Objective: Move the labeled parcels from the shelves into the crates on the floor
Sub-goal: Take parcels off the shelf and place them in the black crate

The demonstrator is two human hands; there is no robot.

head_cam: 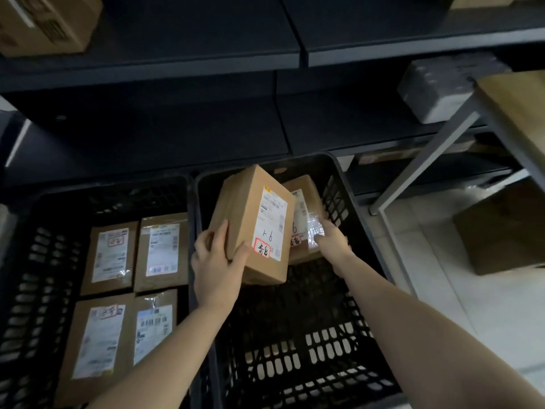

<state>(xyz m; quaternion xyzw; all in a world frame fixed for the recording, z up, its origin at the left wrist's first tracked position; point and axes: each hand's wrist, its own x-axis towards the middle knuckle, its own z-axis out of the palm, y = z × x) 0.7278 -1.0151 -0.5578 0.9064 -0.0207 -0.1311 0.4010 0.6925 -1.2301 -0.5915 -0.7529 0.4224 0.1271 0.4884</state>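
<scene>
My left hand [216, 262] grips the near corner of a cardboard parcel [244, 214] with a white label marked 1-6, holding it tilted above the right black crate [295, 364]. My right hand [330, 240] holds a second labeled parcel [303, 196] by its taped end, low inside the same crate near the far wall and partly hidden behind the first. The left black crate [32, 261] holds several flat labeled parcels [112, 258].
Dark shelves [153, 63] rise behind the crates, with a cardboard box [44, 22] at top left and a grey wrapped parcel [433, 90] at right. A grey metal rack [427, 160] with brown boxes [501, 231] stands on the pale floor to the right.
</scene>
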